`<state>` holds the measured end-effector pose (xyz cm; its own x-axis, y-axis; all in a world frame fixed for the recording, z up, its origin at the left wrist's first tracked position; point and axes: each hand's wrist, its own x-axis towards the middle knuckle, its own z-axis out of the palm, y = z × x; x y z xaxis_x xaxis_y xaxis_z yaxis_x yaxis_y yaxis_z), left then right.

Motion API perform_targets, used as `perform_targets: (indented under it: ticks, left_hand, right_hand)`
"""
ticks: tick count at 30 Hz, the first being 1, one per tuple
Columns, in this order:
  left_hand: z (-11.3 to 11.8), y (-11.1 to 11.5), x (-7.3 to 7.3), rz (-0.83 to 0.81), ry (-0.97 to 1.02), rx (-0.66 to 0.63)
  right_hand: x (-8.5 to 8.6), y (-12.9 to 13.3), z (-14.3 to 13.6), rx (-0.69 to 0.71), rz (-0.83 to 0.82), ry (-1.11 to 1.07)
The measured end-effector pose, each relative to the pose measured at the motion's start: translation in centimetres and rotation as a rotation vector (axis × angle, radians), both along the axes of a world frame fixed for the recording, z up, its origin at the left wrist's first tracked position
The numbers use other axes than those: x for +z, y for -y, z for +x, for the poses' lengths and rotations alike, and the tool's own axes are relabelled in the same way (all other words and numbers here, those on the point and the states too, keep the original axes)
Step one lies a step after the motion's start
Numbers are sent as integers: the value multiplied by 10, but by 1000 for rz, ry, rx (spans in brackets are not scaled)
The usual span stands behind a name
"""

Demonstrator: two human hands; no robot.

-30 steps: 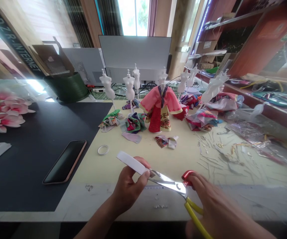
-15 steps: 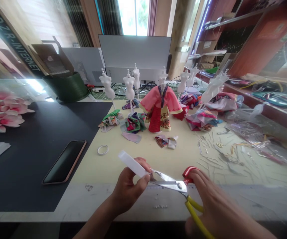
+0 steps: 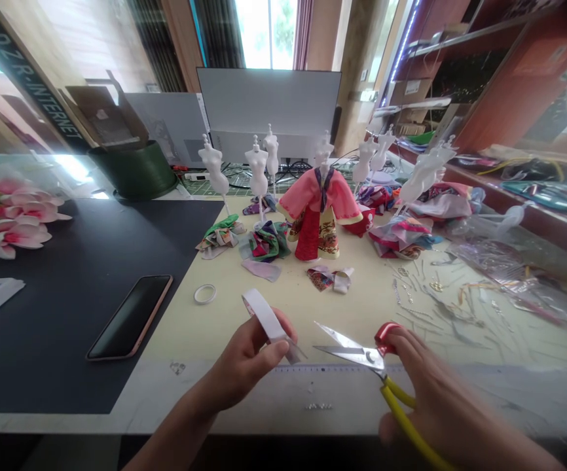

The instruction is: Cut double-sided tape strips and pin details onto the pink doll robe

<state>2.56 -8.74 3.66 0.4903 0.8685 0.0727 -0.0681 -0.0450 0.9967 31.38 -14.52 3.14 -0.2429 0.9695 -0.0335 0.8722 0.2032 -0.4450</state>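
Observation:
My left hand (image 3: 244, 363) is closed on a roll of white tape (image 3: 265, 315), held on edge above the front of the table. A short end of the tape sticks out past my thumb. In my right hand (image 3: 425, 379) is a pair of scissors (image 3: 357, 353) with one red and one yellow handle. Their blades stand apart, pointing left, with a gap between the tips and the tape. Beyond my hands a small pink and red robe (image 3: 323, 196) hangs on a white mini dress form. A thin white ring (image 3: 205, 294) lies to the left.
A phone (image 3: 130, 317) rests on the black mat (image 3: 57, 366). Several white dress forms (image 3: 256, 167) stand at the back among fabric scraps (image 3: 268, 241). Thin strips, chains (image 3: 401, 291) and plastic bags (image 3: 509, 268) spread over the right side. A ruler edge (image 3: 342, 369) runs along the front.
The scissors have moved right, away from the tape, with their blades still apart. My left hand has shifted slightly left and turned the roll, so its ring shape shows more.

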Motion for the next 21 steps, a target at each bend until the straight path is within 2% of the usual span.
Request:
perform_targets:
  ticks: [4, 8, 13, 21]
  left_hand:
    - [-7, -6, 9, -150, -152, -92]
    - [-8, -10, 18, -210, -236, -203]
    - [-7, -13, 27, -174, -356, -333]
    - [-5, -16, 35, -102, -440, -392]
  right_hand:
    - [6, 0, 1, -20, -129, 10]
    - [16, -2, -8, -8, -294, 5]
    - [22, -2, -19, 12, -359, 27]
    - [21, 0, -18, 42, -422, -3]
